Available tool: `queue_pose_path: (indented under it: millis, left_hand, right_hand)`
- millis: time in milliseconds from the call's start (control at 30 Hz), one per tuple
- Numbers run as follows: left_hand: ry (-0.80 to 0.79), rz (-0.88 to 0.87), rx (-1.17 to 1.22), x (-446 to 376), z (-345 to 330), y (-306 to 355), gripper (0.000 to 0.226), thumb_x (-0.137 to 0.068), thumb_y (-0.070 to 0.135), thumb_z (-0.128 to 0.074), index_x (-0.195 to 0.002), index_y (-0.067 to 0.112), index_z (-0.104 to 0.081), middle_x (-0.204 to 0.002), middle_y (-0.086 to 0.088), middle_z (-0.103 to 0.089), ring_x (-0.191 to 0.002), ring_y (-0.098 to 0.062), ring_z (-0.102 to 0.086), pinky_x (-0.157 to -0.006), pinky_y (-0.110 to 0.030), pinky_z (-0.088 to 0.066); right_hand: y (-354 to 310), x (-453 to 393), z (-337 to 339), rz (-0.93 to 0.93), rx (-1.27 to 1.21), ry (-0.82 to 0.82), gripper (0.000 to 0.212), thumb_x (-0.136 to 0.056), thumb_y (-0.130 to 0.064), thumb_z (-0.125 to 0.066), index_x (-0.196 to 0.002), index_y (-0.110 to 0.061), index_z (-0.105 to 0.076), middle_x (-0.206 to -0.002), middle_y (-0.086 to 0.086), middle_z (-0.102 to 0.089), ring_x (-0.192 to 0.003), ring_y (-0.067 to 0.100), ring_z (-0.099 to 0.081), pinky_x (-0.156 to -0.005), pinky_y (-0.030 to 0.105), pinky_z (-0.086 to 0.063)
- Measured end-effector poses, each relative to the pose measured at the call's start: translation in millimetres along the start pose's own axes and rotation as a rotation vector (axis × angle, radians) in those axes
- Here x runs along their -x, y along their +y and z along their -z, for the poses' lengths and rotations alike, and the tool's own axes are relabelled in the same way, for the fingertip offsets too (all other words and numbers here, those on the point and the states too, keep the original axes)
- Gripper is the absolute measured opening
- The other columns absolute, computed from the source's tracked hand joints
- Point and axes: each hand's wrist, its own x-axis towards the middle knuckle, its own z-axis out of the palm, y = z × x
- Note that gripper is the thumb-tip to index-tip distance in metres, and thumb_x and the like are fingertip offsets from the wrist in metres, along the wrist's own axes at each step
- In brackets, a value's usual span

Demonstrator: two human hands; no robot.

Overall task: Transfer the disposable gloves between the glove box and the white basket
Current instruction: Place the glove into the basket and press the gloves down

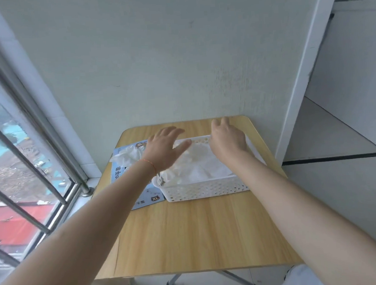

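A small light wooden tabletop (188,234) with rounded far corners stands against a pale, plain wall (155,56). Metal folding legs (235,279) show below its near edge. To the left, a window (19,163) with metal bars looks down on red roofs and blue-green ground outside. To the right, a white shelf (336,133) recedes behind a white upright frame. On the far half of the tabletop sits a white basket (207,188) with perforated sides, holding a heap of thin translucent gloves (206,165). Just left of it, touching its side, a blue glove box (120,173) lies flat, printed with an XL mark, and more crumpled gloves spill from its top. Two bare arms reach in from the near edge. The left hand (163,149), with a thin orange cord on its wrist, hovers over the left end of the basket, fingers spread and straight, holding nothing. The right hand (227,140) is above the basket's far right rim, fingers loosely bent and apart, gripping nothing visible.
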Motion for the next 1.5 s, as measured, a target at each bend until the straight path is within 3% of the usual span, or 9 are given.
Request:
queue_pose_path:
  millis: [233, 367, 467, 567, 700, 900, 1100, 1333, 1500]
  left_hand:
    - [0.249, 0.506, 0.075, 42.0, 33.7, -93.2, 0.032, -0.091, 0.028, -0.055, -0.122, 0.021, -0.061, -0.127, -0.008, -0.054, -0.121, -0.028, -0.049, -0.102, -0.04, -0.038]
    - [0.138, 0.69, 0.313, 61.6, 33.2, -124.6, 0.028, -0.086, 0.028, -0.056, -0.107, 0.014, -0.067, -0.102, -0.007, -0.064, -0.096, -0.026, -0.058, -0.086, -0.037, -0.05]
    - [0.158, 0.645, 0.428, 67.3, 34.8, -129.9, 0.012, -0.085, 0.019, -0.058, -0.079, 0.017, -0.068, -0.077, -0.002, -0.064, -0.074, -0.023, -0.055, -0.068, -0.03, -0.046]
    - [0.286, 0.533, 0.604, 67.6, 42.9, -132.1, 0.009, -0.089, 0.022, -0.063, -0.085, 0.025, -0.071, -0.09, 0.005, -0.071, -0.085, -0.014, -0.063, -0.079, -0.029, -0.05]
    - [0.372, 0.448, 0.76, 62.8, 56.3, -126.4, 0.009, -0.09, 0.02, -0.066, -0.085, 0.025, -0.071, -0.088, 0.006, -0.072, -0.08, -0.008, -0.063, -0.074, -0.026, -0.051]
    - [0.3, 0.306, 0.888, 56.8, 73.4, -110.5, 0.01, -0.091, 0.015, -0.067, -0.098, 0.011, -0.073, -0.096, -0.005, -0.073, -0.08, -0.007, -0.063, -0.07, -0.021, -0.053]
    - [0.252, 0.414, 0.867, 56.7, 63.6, -108.1, 0.021, -0.09, 0.01, -0.058, -0.108, 0.02, -0.06, -0.101, -0.001, -0.063, -0.088, -0.015, -0.059, -0.08, -0.03, -0.051]
    - [0.092, 0.437, 0.65, 67.0, 28.8, -120.6, 0.026, -0.085, 0.016, -0.063, -0.111, 0.019, -0.063, -0.1, 0.0, -0.066, -0.092, -0.021, -0.063, -0.071, -0.027, -0.049]
    - [-0.128, 0.441, 0.599, 62.6, 31.2, -119.8, 0.026, -0.086, 0.02, -0.059, -0.112, 0.021, -0.06, -0.106, -0.005, -0.065, -0.089, -0.023, -0.061, -0.069, -0.024, -0.046]
  right_hand:
    - [-96.8, -3.4, -3.9, 0.228, -0.373, -0.089, 0.013, -0.093, -0.016, -0.042, -0.093, -0.009, -0.052, -0.1, 0.006, -0.051, -0.086, 0.028, -0.053, -0.067, 0.036, -0.044]
    - [-143.5, -6.6, -17.1, 0.312, -0.438, -0.11, 0.013, -0.089, -0.012, -0.045, -0.096, -0.013, -0.056, -0.101, 0.004, -0.056, -0.097, 0.027, -0.051, -0.078, 0.036, -0.04]
    - [-166.3, -9.8, -24.1, 0.334, -0.443, -0.133, 0.02, -0.089, -0.011, -0.047, -0.108, -0.014, -0.055, -0.11, 0.003, -0.056, -0.109, 0.026, -0.049, -0.083, 0.036, -0.038]
    - [-181.8, -12.5, -27.5, 0.367, -0.425, -0.205, 0.032, -0.09, -0.018, -0.054, -0.122, -0.018, -0.051, -0.125, 0.002, -0.051, -0.119, 0.024, -0.044, -0.091, 0.037, -0.038]
    - [-189.5, -15.3, -26.0, 0.332, -0.463, -0.206, 0.019, -0.089, -0.028, -0.059, -0.106, -0.02, -0.055, -0.114, 0.0, -0.052, -0.112, 0.023, -0.048, -0.089, 0.038, -0.041]
    - [-188.3, -22.0, 2.7, 0.265, -0.842, -0.17, 0.04, -0.086, -0.028, -0.054, -0.125, -0.025, -0.047, -0.126, -0.002, -0.046, -0.118, 0.019, -0.047, -0.101, 0.043, -0.039]
    - [-177.0, -28.1, 20.9, 0.186, -0.844, -0.105, 0.008, -0.09, -0.019, -0.055, -0.092, -0.013, -0.06, -0.088, -0.004, -0.06, -0.083, 0.015, -0.056, -0.068, 0.021, -0.043]
    - [-174.8, -23.8, 43.6, 0.067, -1.052, 0.004, 0.009, -0.089, -0.018, -0.051, -0.092, -0.009, -0.052, -0.082, -0.004, -0.053, -0.071, 0.013, -0.048, -0.063, 0.026, -0.042]
    - [-168.9, -22.8, 55.7, 0.038, -1.008, -0.154, 0.009, -0.091, -0.021, -0.05, -0.092, -0.013, -0.045, -0.078, -0.007, -0.046, -0.066, 0.01, -0.043, -0.056, 0.023, -0.036]
